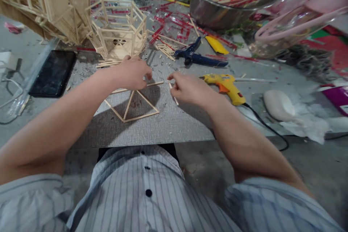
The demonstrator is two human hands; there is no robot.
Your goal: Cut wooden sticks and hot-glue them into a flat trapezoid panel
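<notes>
A flat frame of thin wooden sticks (141,117), joined into triangles, lies near the table's front edge. My left hand (132,72) is over its far side, fingers bent down and closed on the long far stick, whose right end sticks out past them. To the right, my right hand (187,87) pinches a short wooden stick (176,100) between thumb and fingers, a small gap from the frame. Just beyond my left hand stands an open stick structure (133,38), with loose sticks (104,63) beside it. A yellow glue gun (230,86) lies beside my right wrist.
Blue-handled pliers (197,57), a yellow-handled tool (216,45) and cut stick pieces (165,50) lie beyond my hands. A phone (53,73) and a large stick model (61,3) are left. A steel bowl (202,14) stands behind; the glue gun's cord (265,125) trails right.
</notes>
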